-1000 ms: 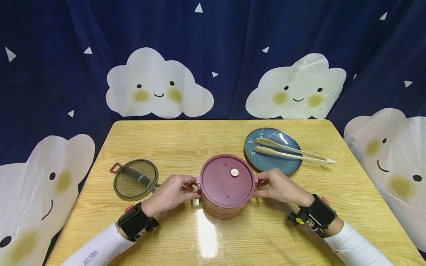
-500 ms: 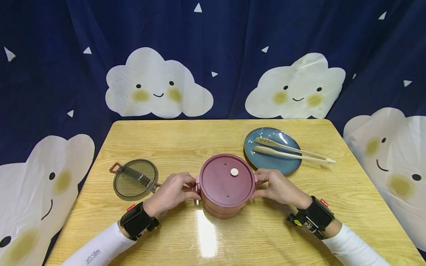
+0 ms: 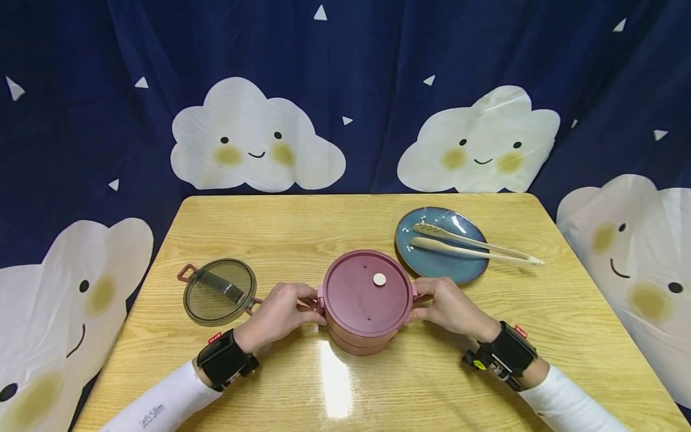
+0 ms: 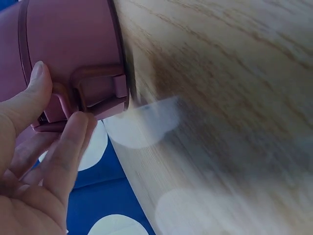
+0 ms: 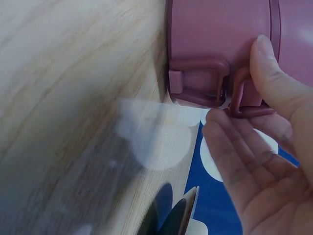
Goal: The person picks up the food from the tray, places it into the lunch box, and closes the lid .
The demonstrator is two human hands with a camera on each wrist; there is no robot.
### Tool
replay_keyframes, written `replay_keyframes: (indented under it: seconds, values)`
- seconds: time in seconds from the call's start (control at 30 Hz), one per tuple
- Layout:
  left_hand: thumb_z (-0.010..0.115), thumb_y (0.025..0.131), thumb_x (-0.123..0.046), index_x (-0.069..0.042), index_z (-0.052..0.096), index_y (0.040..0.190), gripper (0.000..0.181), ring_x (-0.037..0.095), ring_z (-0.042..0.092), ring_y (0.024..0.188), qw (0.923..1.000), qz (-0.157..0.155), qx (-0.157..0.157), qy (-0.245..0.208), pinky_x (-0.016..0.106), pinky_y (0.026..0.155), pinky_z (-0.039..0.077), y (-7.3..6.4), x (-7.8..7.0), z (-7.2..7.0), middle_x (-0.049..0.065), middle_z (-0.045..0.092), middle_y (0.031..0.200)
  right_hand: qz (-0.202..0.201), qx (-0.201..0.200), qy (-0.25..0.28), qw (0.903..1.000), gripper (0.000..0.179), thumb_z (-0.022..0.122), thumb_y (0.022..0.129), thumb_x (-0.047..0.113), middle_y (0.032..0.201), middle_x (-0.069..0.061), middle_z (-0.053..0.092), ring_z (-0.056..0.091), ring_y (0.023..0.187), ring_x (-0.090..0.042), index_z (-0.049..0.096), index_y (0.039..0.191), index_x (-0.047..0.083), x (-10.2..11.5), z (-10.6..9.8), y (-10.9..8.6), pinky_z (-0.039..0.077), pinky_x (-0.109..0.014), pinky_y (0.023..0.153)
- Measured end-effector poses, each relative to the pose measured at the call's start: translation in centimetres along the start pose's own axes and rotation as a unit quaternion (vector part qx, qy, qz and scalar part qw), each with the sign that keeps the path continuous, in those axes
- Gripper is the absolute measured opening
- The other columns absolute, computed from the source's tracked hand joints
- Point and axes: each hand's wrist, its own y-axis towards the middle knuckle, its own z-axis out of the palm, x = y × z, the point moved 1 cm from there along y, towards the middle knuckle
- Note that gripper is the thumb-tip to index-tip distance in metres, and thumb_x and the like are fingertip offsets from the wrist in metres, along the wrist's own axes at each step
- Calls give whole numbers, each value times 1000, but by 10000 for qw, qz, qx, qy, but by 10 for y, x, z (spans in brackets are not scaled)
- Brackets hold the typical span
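A dark-pink two-tier pot (image 3: 369, 294) stands upright on the table, its flat top marked by a small cream disc. Each tier has a loop handle on either side, one above the other. My left hand (image 3: 281, 312) holds the upper tier's left handle (image 4: 62, 100), thumb on the pot's side and fingers under the loop. On the opposite side, my right hand (image 3: 448, 306) grips the upper right handle (image 5: 243, 93) the same way. In both wrist views the lower handles, such as the right one (image 5: 222, 73), are free of the fingers.
Left of the pot lies a round smoky see-through lid (image 3: 218, 303) with reddish side loops, close to my left hand. Behind the right hand is a blue oval plate (image 3: 459, 270), with beige tongs (image 3: 459, 249) lying across it and past its rim. A cloud-print curtain (image 3: 372, 72) hangs behind the table.
The right wrist has shifted slightly to the left and down. Both hands stay on the handles, and the pot stands in the same place.
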Motion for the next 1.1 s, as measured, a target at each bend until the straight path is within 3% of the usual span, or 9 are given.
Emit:
replay_keyframes:
  seconds: [0.13,0.27,0.47,0.53,0.6,0.77,0.93,1.1]
  values:
    - [91,81,-26,-11,77,117,41,16,79,95,9997,-151,109,-169,19,82,61,-3,0,-1,4,81,107,256,242,372,9987,45,94,78,25,111,9,77,71,102,-3,77,120,25,0,-2,-4,63,-28,88]
    - [89,84,-39,-7,70,134,62,16,76,99,9973,-495,206,-495,19,81,60,-9,-2,-6,7,78,119,744,395,1058,9908,45,89,86,22,113,-1,75,74,101,-6,73,128,14,2,-8,-10,64,-28,86]
    - [74,98,-42,-2,67,137,55,22,76,105,9913,-849,109,-999,24,82,62,-14,-10,-14,16,72,136,944,261,1389,9854,38,69,102,12,119,-19,76,74,96,-5,65,135,-7,10,-20,-11,64,-29,82]
    - [71,101,-40,0,67,135,53,22,77,103,9895,-990,34,-1056,26,81,62,-14,-13,-17,18,71,136,1218,349,1699,9773,41,64,105,15,119,-22,75,76,96,-11,62,138,-10,15,-24,-9,65,-33,83]
    - [68,102,-43,0,68,134,54,22,78,98,9865,-1229,-7,-1083,28,79,62,-14,-16,-19,18,75,130,1681,484,2082,9623,45,60,108,22,119,-24,74,77,98,-20,59,140,-11,20,-28,-7,66,-38,84]
    - [64,102,-54,-1,70,132,62,24,81,91,9697,-2014,114,-1376,36,84,63,-11,-21,-25,12,81,110,2543,657,2604,9291,55,56,110,34,123,-26,73,78,104,-32,58,139,-12,29,-35,0,65,-41,88]
    - [61,100,-63,0,71,129,70,26,81,96,9529,-2494,364,-1685,40,92,63,-6,-25,-29,13,81,108,3040,767,2735,9093,59,57,109,43,121,-22,76,79,107,-33,63,135,-10,31,-35,7,65,-41,90]
    - [61,98,-66,-4,76,120,67,25,80,97,9487,-2557,537,-1781,38,95,62,0,-27,-28,11,81,113,3267,981,2820,8967,61,59,106,47,122,-20,77,79,107,-27,67,134,-6,32,-34,10,64,-40,93]
